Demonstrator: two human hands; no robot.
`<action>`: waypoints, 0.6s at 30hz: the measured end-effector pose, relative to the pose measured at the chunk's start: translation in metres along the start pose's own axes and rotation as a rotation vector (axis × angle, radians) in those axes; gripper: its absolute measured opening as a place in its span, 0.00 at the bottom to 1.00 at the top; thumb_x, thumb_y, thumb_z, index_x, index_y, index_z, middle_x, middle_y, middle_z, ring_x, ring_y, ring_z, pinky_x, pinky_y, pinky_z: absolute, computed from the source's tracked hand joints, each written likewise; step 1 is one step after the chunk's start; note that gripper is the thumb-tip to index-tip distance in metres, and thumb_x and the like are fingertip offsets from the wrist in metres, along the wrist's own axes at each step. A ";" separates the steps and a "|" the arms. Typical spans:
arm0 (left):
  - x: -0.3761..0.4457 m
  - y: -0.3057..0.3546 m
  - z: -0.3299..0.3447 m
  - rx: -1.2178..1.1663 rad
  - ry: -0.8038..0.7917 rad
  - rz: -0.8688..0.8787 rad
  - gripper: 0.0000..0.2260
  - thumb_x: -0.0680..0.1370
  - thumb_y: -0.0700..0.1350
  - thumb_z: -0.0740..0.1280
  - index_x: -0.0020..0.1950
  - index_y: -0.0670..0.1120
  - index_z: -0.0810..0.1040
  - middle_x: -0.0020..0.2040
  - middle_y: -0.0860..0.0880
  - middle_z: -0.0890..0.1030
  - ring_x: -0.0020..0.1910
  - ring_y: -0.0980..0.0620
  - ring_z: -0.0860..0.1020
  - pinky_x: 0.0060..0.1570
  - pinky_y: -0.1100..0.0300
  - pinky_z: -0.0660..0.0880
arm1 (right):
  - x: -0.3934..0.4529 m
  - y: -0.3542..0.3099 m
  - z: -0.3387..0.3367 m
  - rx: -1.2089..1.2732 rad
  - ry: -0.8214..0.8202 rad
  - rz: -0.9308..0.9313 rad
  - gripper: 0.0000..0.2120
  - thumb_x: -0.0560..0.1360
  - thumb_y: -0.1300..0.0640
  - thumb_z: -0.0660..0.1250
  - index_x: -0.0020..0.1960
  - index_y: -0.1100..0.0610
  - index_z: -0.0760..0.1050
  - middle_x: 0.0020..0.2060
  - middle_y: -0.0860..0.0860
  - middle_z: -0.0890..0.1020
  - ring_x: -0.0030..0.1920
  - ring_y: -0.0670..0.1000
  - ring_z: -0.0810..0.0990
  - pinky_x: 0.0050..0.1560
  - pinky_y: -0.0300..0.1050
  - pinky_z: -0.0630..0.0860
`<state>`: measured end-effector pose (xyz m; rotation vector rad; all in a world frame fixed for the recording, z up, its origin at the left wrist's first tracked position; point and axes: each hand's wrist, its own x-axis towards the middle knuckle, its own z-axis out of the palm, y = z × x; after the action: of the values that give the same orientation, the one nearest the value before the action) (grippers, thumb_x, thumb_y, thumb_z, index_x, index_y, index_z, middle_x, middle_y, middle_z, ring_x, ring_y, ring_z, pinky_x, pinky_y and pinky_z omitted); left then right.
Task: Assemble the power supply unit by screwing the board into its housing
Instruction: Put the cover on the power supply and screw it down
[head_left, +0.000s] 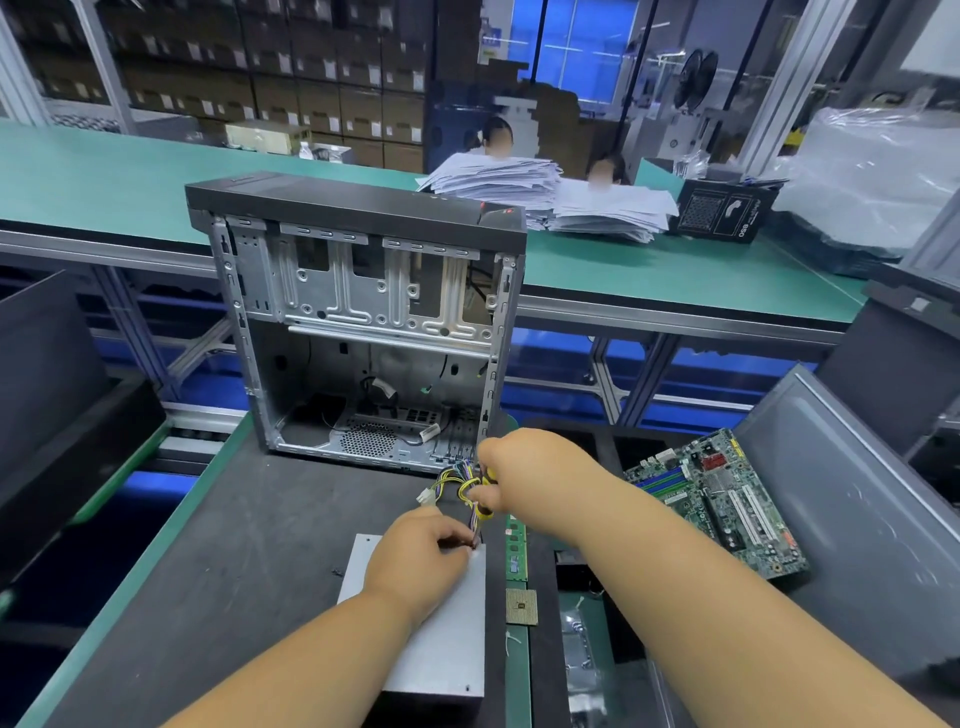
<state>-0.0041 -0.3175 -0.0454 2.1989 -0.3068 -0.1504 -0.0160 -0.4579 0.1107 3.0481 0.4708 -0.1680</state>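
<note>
- Head view, biggest thing first: the open computer case (363, 322) stands upright at the far end of my dark work mat (234, 571), open side toward me, probably so its interior can be reached later.
- Right of the mat a grey tray (857, 519) holds a green motherboard (722, 499), tilted against the tray floor and well clear of my arms.
- The power supply housing (447, 649), a silver metal box, lies flat on the mat just in front of me, near its right edge. Flat seems the sensible pose for driving screws down into it.
- My left hand (421, 556) rests on the box's far end, fingers curled and pinching at the spot where the wires leave the housing; I judge it is steadying the box and the wire root together.
- My right hand (519, 467) is clenched round the cable bundle (457, 486), yellow and mixed colours, holding it up and away from the box, likely to keep the wires off the board.
- A memory stick (516, 551) and a processor chip (521, 605) lie just beside the box's right edge, so there is little room on that side; the mat to the left is open.
- I cannot see a screwdriver or screws, so I judge fastening has not begun.
</note>
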 end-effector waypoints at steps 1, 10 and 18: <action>0.000 0.000 0.000 -0.004 0.006 -0.002 0.09 0.70 0.42 0.71 0.41 0.57 0.85 0.42 0.56 0.78 0.45 0.61 0.76 0.47 0.63 0.74 | 0.000 -0.004 0.003 -0.027 0.018 0.009 0.13 0.80 0.47 0.62 0.45 0.56 0.66 0.32 0.50 0.66 0.38 0.55 0.69 0.28 0.44 0.57; 0.001 -0.002 0.004 -0.029 0.042 0.008 0.06 0.70 0.48 0.76 0.37 0.59 0.83 0.40 0.56 0.78 0.43 0.64 0.76 0.42 0.69 0.71 | -0.005 -0.009 0.019 -0.020 0.145 0.205 0.18 0.81 0.43 0.54 0.38 0.54 0.66 0.34 0.49 0.69 0.39 0.55 0.69 0.33 0.44 0.61; 0.002 -0.004 0.005 0.007 0.042 0.006 0.02 0.71 0.49 0.75 0.42 0.56 0.85 0.41 0.57 0.78 0.44 0.62 0.76 0.42 0.70 0.69 | -0.007 -0.001 0.009 0.051 0.081 0.050 0.13 0.80 0.47 0.63 0.47 0.54 0.63 0.36 0.49 0.67 0.41 0.55 0.68 0.38 0.47 0.65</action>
<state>-0.0021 -0.3193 -0.0514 2.2046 -0.2912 -0.0998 -0.0236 -0.4599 0.1030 3.1225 0.4006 -0.0552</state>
